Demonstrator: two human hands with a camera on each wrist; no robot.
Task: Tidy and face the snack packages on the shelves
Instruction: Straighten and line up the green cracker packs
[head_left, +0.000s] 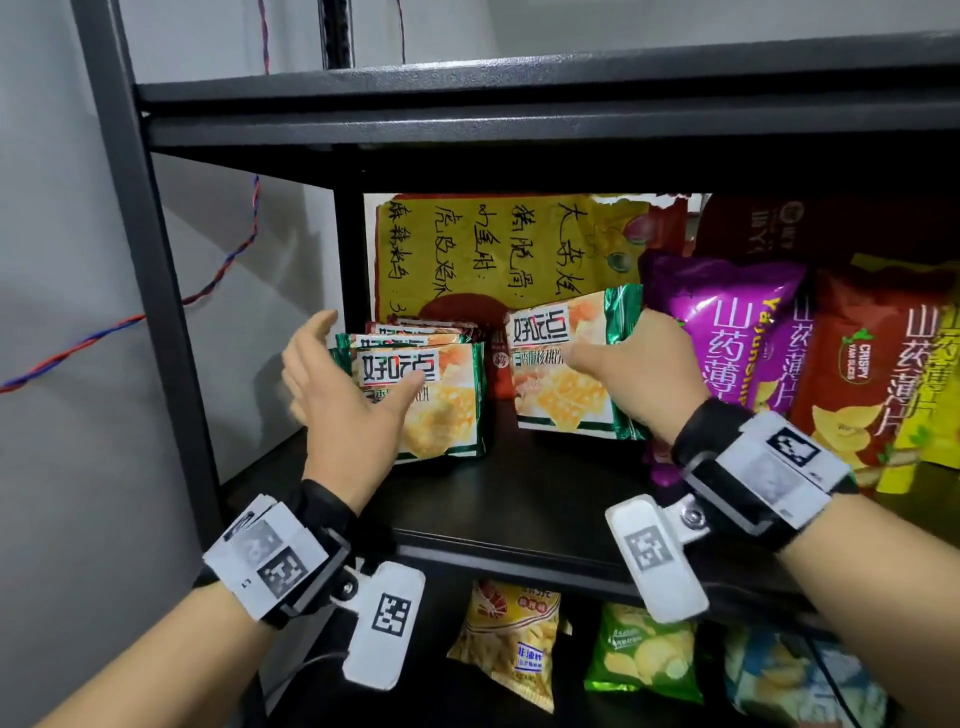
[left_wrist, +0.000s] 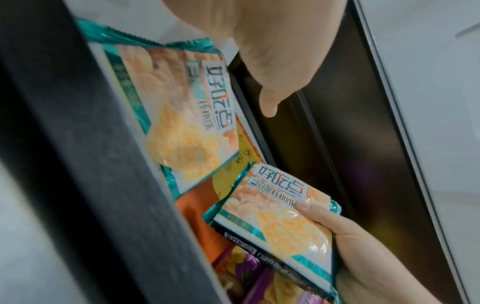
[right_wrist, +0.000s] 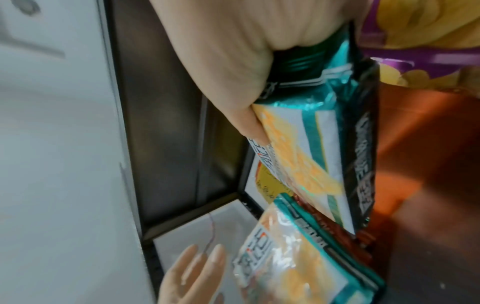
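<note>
Head view: right hand (head_left: 641, 374) pinches green packet (head_left: 563, 364).

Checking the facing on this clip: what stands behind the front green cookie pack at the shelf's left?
Behind the front green cookie pack more packs stand in a row, green then red-edged, only their tops showing. Farther back leans a yellow handwritten sign. The count is hidden.

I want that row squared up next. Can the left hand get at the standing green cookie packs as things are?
Probably yes: the left hand is open right beside the standing green cookie packs, with nothing between them.
</note>
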